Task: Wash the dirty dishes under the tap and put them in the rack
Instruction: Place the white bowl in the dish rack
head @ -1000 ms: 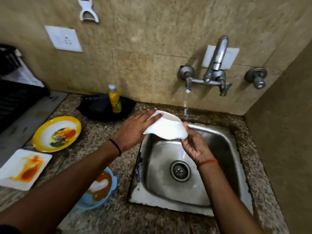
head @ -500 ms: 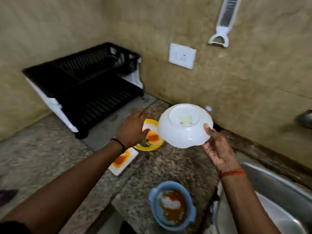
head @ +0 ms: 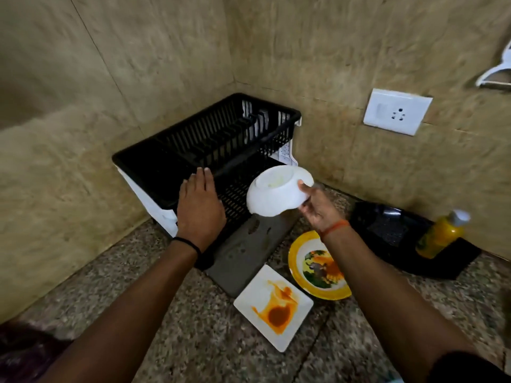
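My right hand point(head: 318, 207) grips the rim of a white bowl point(head: 276, 193), turned bottom-up and tilted, in the air just in front of the black two-tier dish rack point(head: 171, 158) in the corner. My left hand point(head: 199, 205) hovers flat, fingers straight, over the rack's lower tier and holds nothing. On the granite counter lie a yellow-rimmed plate point(head: 297, 265) with food remains and a white square plate point(head: 254, 308) smeared with orange sauce. The sink and tap are out of view.
A grey drain tray point(head: 243, 252) extends from under the rack toward the plates. A black tray point(head: 392, 230) at the right carries a yellow bottle point(head: 439, 234). A wall socket point(head: 396, 111) and a hanging white utensil point(head: 497, 70) are on the tiled wall.
The view swung left from the sink to the rack. My right hand carried the bowl toward the rack, and my left hand, off the bowl, moved over the lower tier.
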